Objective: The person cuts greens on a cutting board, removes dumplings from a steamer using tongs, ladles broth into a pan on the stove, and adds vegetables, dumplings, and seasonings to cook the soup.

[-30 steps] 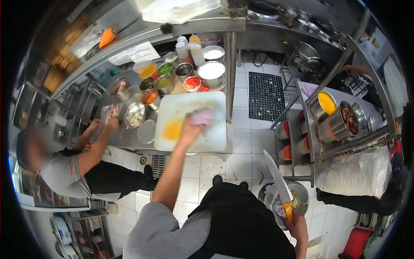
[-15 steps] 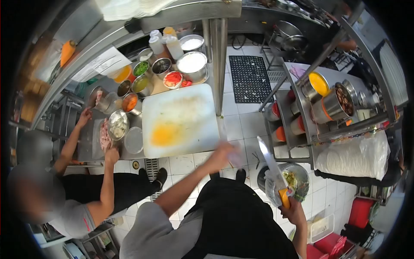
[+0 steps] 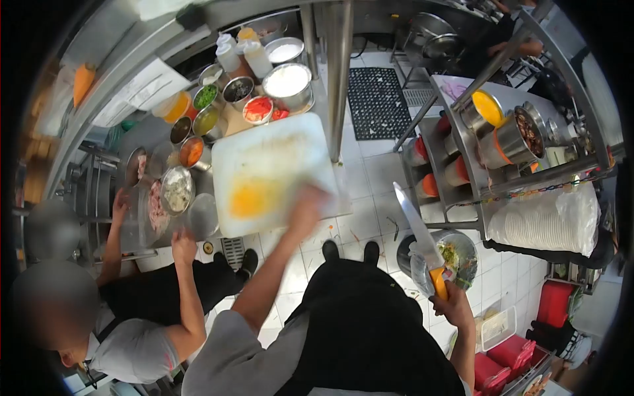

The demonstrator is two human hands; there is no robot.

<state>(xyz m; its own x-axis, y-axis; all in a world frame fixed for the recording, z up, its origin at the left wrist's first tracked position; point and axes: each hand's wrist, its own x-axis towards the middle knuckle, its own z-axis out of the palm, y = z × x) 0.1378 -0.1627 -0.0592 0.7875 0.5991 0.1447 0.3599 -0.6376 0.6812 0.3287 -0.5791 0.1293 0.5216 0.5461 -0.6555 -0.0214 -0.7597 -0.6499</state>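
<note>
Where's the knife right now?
In the head view, the knife is right of centre, its orange handle in the right hand and its blade angled away from the body, crossing in front of the bin.

L hand (image 3: 308,210) is a blur at the white board's (image 3: 264,148) near R corner, a yellow smear (image 3: 247,197) to its L — can't tell if it's holding anything. R hand (image 3: 453,305) grips a knife (image 3: 424,239) by its orange handle, blade pointing away from the body, scrap bin (image 3: 471,264) behind it in view. Far side: white-filled pot (image 3: 287,80), red veg (image 3: 258,109) & chopped greens (image 3: 206,97); co-worker's hand (image 3: 185,246) near raw meat (image 3: 157,208).
</note>
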